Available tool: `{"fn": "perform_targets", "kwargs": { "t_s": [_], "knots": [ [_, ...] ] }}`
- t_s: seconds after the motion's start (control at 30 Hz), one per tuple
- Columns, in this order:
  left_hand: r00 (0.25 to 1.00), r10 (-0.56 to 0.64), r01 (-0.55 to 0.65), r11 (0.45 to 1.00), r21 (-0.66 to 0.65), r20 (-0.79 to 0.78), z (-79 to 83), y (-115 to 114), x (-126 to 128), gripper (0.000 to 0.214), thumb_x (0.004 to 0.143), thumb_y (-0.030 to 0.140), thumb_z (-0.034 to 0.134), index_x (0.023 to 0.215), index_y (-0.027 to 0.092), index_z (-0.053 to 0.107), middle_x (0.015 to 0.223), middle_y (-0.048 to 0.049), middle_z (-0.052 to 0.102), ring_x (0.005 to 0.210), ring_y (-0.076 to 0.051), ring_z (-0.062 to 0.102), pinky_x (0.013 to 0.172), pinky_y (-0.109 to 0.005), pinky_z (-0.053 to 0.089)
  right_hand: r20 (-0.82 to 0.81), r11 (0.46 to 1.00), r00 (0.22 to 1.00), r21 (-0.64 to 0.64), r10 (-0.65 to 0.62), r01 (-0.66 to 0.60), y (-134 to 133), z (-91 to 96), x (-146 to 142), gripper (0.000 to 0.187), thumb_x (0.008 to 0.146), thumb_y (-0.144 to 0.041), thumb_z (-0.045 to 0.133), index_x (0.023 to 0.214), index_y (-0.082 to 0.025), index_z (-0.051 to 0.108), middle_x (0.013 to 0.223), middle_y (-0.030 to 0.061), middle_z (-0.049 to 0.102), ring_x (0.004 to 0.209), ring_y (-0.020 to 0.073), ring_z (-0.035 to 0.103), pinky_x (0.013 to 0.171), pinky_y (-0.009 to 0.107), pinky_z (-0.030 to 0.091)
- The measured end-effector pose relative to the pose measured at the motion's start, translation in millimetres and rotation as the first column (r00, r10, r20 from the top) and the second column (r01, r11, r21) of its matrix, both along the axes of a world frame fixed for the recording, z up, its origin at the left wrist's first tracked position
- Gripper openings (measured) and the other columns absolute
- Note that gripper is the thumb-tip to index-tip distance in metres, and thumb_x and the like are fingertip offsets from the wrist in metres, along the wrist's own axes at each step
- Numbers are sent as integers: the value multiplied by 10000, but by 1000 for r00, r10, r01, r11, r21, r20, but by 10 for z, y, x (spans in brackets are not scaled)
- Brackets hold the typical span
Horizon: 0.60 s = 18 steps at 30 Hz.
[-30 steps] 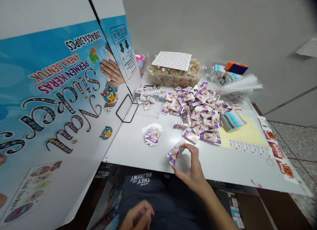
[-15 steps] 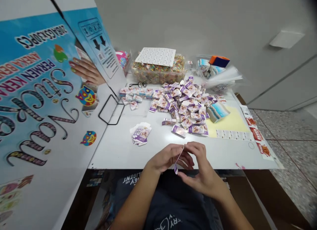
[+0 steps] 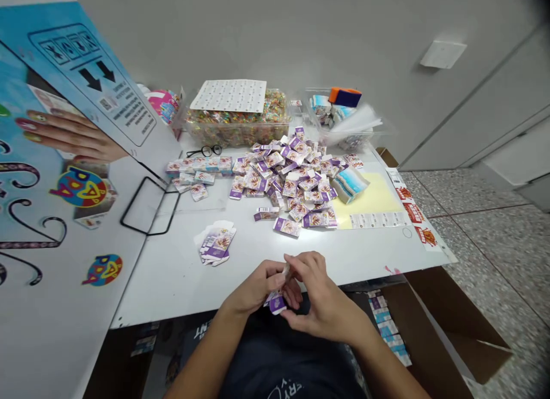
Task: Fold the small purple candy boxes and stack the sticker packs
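Note:
Between my hands, at the front edge of the table, is a small purple-and-white carton [image 3: 277, 304], opened out from flat, its purple end flap pointing down at me. My left hand [image 3: 258, 287] pinches its left side. The fingers and thumb of my right hand [image 3: 318, 299] hold its upper and lower ends; the fingers cover much of it. To the left lies a short stack of flat cartons [image 3: 218, 243] in the same print. Beyond my hands, folded purple-and-white cartons [image 3: 296, 178] are heaped loosely on the white table [image 3: 172, 284].
A big printed box [image 3: 86, 176] walls off the left. At the back stand a clear tub of colourful small wrapped pieces [image 3: 240, 129], black glasses [image 3: 206, 151] and a bin with blue-and-white packs [image 3: 339, 115]. A yellow sheet [image 3: 378, 198] lies right; an open cardboard box [image 3: 455, 324] sits below.
The carton, seen edge-on before, has turned and opened out, showing its purple flap. Both hands still hold it. My view has swung to the right.

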State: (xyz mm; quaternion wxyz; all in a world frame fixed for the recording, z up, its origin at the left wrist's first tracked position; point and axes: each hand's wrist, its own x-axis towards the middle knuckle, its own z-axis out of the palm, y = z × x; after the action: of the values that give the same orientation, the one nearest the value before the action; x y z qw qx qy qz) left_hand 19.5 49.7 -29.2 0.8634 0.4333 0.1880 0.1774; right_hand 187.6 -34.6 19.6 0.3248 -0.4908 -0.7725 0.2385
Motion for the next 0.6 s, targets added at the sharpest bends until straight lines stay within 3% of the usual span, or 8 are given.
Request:
{"fn": "perform_targets", "kwargs": {
  "t_s": [0.23,0.3,0.37,0.47,0.53,0.6],
  "knots": [
    [992,119,-121,991,-51,-33,-155,-190,-5,593,704,688,765,709,102,676,543,-48,640,429,-131,570,422,-203,414,-362,984,932,-174,-29,-37,1,-130,-43,674,875,-223,741,1467,-298,430,1156,75,533,1128,242,471,971,407,487],
    [986,146,-148,989,-25,-75,-196,-257,-55,561,759,672,731,770,113,690,586,-37,655,481,-150,604,475,-233,466,-382,978,924,-204,-30,-52,-11,-148,-44,591,905,-200,703,1438,-301,469,1142,71,553,1115,235,482,955,399,493],
    [959,226,-222,974,43,-173,-220,-327,-121,478,828,610,703,894,137,719,780,-57,729,723,-196,684,693,-291,548,-310,978,951,-201,-11,-54,-12,-137,-44,550,936,-163,646,1436,-298,462,1114,69,587,1077,238,483,938,418,488],
    [922,297,-302,953,18,-247,-219,-432,-184,402,876,544,684,994,163,737,1051,-81,744,1105,-251,624,1008,-351,464,-108,981,993,-180,46,-65,-1,-82,-65,520,947,-110,589,1427,-263,458,1107,77,628,1025,250,472,932,468,467],
    [932,307,-338,928,-158,-193,-186,-485,-167,383,854,522,709,978,161,741,1031,-83,743,1122,-266,617,1003,-366,466,10,982,996,-167,91,-89,6,-62,-112,517,950,-89,556,1432,-242,451,1129,87,644,1020,259,476,935,484,466],
    [895,415,-447,838,-313,-166,-120,-511,-106,344,805,484,749,924,162,741,919,-60,741,1004,-247,655,908,-338,510,66,992,993,-86,97,-91,6,-89,-187,554,953,-102,553,1472,-227,406,1190,109,634,1058,273,490,954,493,469]
  ]
}}
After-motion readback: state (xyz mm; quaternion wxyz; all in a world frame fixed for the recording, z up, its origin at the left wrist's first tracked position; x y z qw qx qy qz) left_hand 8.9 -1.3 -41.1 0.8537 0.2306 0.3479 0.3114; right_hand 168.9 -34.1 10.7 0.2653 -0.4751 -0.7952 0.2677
